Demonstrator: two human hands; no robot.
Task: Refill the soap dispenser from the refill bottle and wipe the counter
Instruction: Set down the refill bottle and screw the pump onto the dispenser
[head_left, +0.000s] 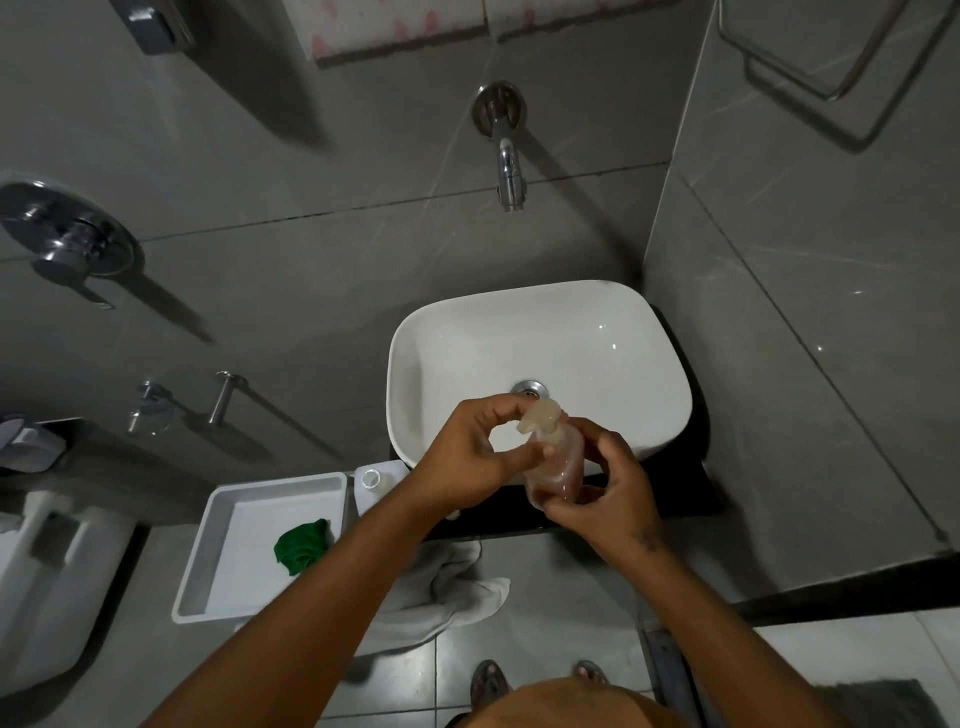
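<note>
Soap dispenser (553, 457) is held over the near rim of the basin (540, 332), its body clamped in the right hand (602, 483) while the pump top is pinched by the left hand (470, 457). Pouring and wiping appear not yet done. Refill bottle (371, 480) stands on the table beside a tray (208, 587) holding a green cloth (303, 545).
</note>
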